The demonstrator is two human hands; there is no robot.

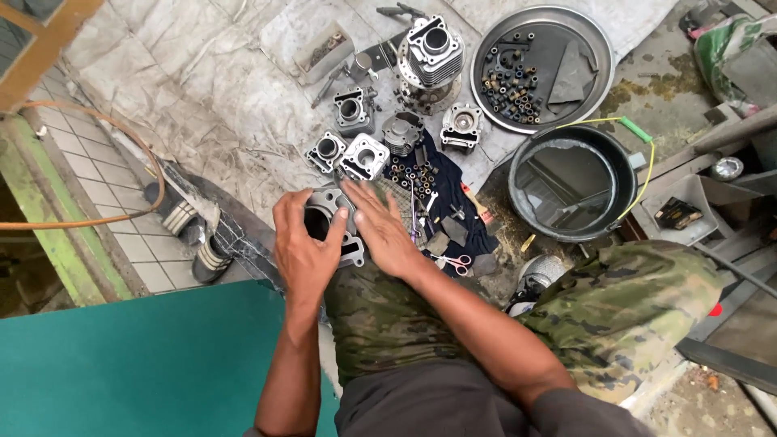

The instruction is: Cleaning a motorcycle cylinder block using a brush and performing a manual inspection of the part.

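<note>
Engine cylinder block [324, 220], grey cast metal with a dark round bore, was held over the person's lap, near the middle of the view. It was gripped from the left by the left hand [303, 247], fingers curled round its rim. The right hand [380, 231] was laid flat across its right face, fingers straight and spread, nothing clasped.

The step in hand was judged to be a wiping or feeling of the block's mating face; any next move would seem to call for a steady grip on the left and a light, even sweep on the right.

Farther off, on a pale ground sheet [218, 89], several similar cylinders [364, 155] were set out, with a taller finned one [433, 55] at the far side. A dark cloth [437, 202] carried small nuts and pink-handled scissors [458, 262]. To the right lay a round metal tray [599, 40] of small fittings and a black tub [571, 188].

The block's right face and lower edge were hidden beneath the right palm, so its surface condition could not be made out. The tray's contents were too small to identify.
</note>
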